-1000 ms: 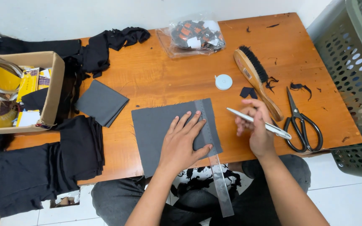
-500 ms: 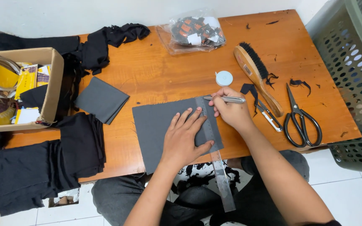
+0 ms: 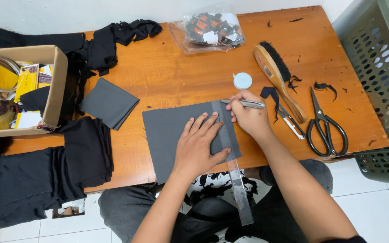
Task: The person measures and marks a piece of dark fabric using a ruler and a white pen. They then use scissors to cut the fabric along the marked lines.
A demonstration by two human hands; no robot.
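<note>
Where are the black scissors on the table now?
The black scissors lie near the table's right edge in the head view, right of the wooden brush and beside the green basket.

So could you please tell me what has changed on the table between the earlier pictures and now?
The right hand, holding the silver pen, moved left from near the scissors to the ruler's upper end on the grey fabric. The left hand stayed flat, pressing ruler and fabric. Brush, box and black cloth stayed put.
</note>
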